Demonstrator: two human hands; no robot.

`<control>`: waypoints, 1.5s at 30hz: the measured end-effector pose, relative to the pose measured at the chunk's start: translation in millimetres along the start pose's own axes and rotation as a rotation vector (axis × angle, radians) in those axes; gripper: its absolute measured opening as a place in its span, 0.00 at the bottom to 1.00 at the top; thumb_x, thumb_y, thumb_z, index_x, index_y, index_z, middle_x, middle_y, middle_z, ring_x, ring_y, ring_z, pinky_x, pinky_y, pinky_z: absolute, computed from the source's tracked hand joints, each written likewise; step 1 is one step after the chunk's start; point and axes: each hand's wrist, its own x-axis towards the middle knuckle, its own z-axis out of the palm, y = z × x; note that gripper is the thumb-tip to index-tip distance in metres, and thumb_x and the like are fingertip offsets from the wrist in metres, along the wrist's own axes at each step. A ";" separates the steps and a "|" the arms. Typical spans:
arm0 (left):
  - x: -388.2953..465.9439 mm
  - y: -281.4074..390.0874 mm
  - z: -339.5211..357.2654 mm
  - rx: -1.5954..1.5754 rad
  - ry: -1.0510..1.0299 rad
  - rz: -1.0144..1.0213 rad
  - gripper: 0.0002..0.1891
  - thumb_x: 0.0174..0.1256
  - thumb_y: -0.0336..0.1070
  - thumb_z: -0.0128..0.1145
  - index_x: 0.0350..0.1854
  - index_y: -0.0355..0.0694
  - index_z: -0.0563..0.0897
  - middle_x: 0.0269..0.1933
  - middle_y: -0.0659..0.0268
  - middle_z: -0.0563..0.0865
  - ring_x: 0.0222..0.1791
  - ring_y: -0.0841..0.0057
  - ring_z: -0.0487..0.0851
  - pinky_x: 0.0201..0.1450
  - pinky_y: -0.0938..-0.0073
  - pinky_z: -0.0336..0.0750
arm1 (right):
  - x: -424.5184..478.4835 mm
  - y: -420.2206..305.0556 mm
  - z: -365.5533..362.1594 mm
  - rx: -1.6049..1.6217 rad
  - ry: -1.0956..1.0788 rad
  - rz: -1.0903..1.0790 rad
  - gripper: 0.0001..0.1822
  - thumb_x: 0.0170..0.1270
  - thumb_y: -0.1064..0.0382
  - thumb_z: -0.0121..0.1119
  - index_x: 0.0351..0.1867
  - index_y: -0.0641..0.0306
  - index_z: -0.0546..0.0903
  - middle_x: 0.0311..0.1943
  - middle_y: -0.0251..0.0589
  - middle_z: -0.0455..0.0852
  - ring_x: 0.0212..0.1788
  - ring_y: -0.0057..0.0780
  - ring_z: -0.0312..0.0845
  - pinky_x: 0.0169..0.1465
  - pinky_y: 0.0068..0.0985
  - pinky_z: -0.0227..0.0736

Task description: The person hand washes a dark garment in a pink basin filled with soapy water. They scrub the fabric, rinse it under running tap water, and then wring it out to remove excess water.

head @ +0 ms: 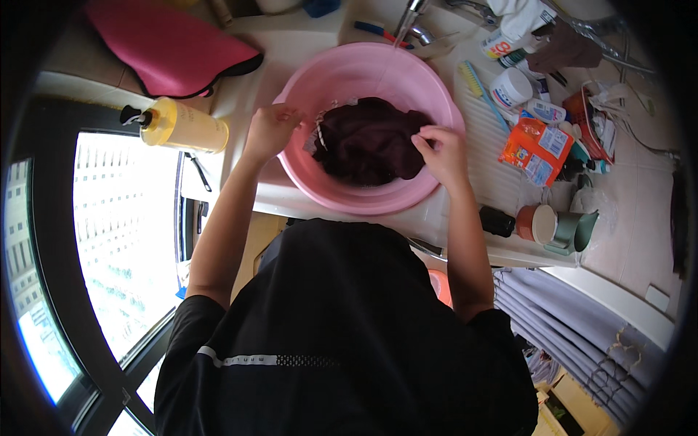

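Observation:
A dark maroon garment [371, 141] lies bunched in a pink plastic basin [362, 204], with a pale twisted cord at its left side. From the faucet [410, 19], a thin stream of water falls towards the basin's far side. My left hand [274, 128] is over the left rim, its fingers loosely bent and apart from the garment, with nothing seen in them. At the right, my right hand [444, 155] has thumb and forefinger close together by the garment's edge. Whether they pinch the fabric cannot be made out.
The basin sits in a white washbasin with a ribbed board [491, 163]. To the left stand a yellow pump bottle [188, 125] and a pink cloth item [174, 46]. On the right are a blue-handled brush [488, 101], a white tub [511, 87], an orange packet [537, 147] and a green cup [570, 234].

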 end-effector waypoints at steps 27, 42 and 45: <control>-93.0 -14.9 66.0 -0.548 0.013 -0.157 0.31 0.58 0.10 0.40 0.67 0.35 0.64 0.62 0.48 0.78 0.49 0.61 0.88 0.47 0.66 0.86 | -23.1 0.0 5.0 0.408 -0.297 0.231 0.09 0.70 0.62 0.67 0.40 0.68 0.87 0.31 0.34 0.89 0.32 0.15 0.80 0.37 0.17 0.75; 1.0 4.8 100.0 0.187 0.227 0.241 0.20 0.63 0.40 0.65 0.52 0.33 0.79 0.52 0.46 0.86 0.52 0.52 0.86 0.58 0.56 0.79 | 65.8 -3.6 48.2 -0.103 -0.059 0.103 0.08 0.66 0.61 0.65 0.37 0.63 0.87 0.34 0.42 0.92 0.36 0.39 0.88 0.43 0.32 0.80; 46.9 -12.3 114.1 0.252 0.229 0.265 0.26 0.65 0.48 0.65 0.56 0.34 0.79 0.52 0.47 0.87 0.54 0.53 0.85 0.59 0.58 0.77 | 88.0 -1.0 68.3 -0.394 -0.061 -0.029 0.08 0.66 0.61 0.60 0.37 0.60 0.87 0.38 0.45 0.91 0.43 0.49 0.87 0.46 0.41 0.80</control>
